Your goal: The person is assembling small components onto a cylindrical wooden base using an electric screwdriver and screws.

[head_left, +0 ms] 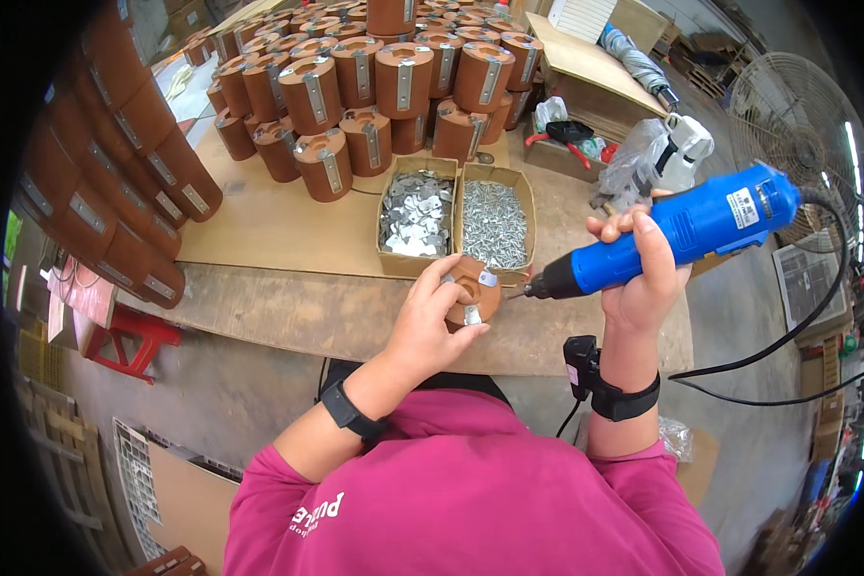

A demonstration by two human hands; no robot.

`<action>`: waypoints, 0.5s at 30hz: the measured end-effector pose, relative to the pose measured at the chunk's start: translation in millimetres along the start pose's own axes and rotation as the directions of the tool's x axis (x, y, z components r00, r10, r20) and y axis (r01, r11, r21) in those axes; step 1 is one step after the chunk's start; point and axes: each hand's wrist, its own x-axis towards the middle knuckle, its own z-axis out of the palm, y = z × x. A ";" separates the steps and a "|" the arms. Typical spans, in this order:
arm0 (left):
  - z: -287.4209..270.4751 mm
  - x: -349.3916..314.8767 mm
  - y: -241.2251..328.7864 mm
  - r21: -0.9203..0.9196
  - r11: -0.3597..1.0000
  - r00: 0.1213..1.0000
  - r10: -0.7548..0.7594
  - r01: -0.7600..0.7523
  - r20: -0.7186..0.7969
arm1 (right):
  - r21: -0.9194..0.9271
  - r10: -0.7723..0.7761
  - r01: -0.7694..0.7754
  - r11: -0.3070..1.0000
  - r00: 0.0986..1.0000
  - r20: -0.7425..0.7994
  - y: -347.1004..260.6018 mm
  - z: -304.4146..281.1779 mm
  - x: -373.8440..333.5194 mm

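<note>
My left hand (430,317) is closed around a brown cylindrical block (480,291) at the bench's near edge. Two metal pieces show on the block's top, around a recess in its middle. In my right hand (646,274) is a blue electric screwdriver (680,228), tilted so that its bit points left. The tip of the bit is close beside the block; I cannot tell whether it touches. Just beyond the block stand two cardboard boxes, one with flat metal plates (416,213), the other with small screws (492,226).
Many brown cylinders (403,82) with metal strips are stacked at the back, more (115,192) at the left. A fan (792,115) stands at the right. The tool's black cable (806,331) loops down on that side. A red stool (136,338) is below left.
</note>
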 end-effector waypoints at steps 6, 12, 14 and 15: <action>-3.5 -0.3 -10.0 -0.042 0.998 0.997 0.042 -0.039 0.068 | 0.030 0.239 -0.241 0.970 0.929 -0.282 23.6 -54.0 -3.6; -19.8 -0.6 -5.0 -0.024 0.999 0.991 -0.036 0.039 0.132 | 0.273 0.528 -0.455 0.848 0.678 -0.511 68.8 -117.7 -15.0; -20.8 -0.5 -11.4 -0.014 0.993 0.986 -0.113 0.116 0.122 | 0.306 0.557 -0.469 0.829 0.639 -0.530 79.2 -135.2 -23.3; -21.0 -0.8 -11.3 -0.007 0.994 0.987 -0.112 0.113 0.116 | 0.338 0.589 -0.487 0.806 0.592 -0.551 84.1 -142.7 -27.6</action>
